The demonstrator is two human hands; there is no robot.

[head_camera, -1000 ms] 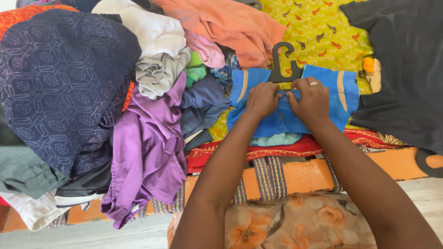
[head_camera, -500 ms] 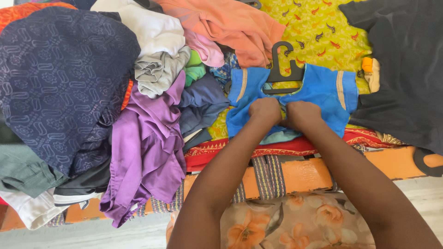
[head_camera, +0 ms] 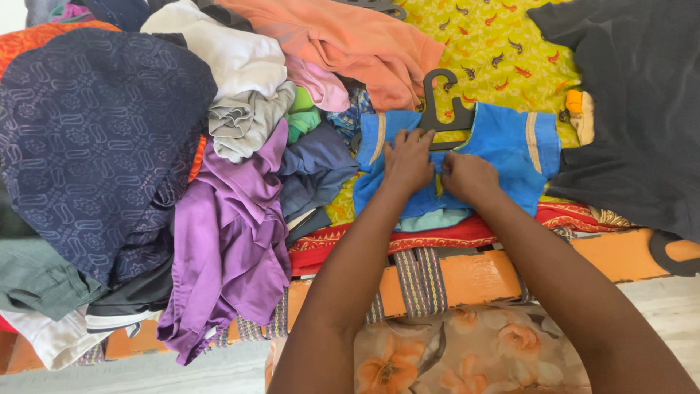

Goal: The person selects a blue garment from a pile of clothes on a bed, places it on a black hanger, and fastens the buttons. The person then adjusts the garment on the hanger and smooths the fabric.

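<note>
The left hand lies palm down on the small bright blue blouse with tan sleeve bands, its fingers stretched out flat and close together, their tips reaching the far edge of the neckline just beside the dark plastic hanger. The right hand sits just to the right of it, fingers curled under into a loose fist and pinching the blue cloth at the front opening; how much cloth is inside the curl cannot be told. Both forearms come up from the near edge and converge, so the two hands almost touch over the middle of the blouse.

The blouse is spread flat on the yellow patterned cloth, with the hanger threaded through its neck and the hook pointing far. Its sleeves stick out left and right of the hands. Its near hem lies on a red bordered fabric.

To the left sits a heap of clothes: a purple satin garment, a navy patterned fabric and a peach-orange top. A dark grey shirt lies at the far right.
</note>
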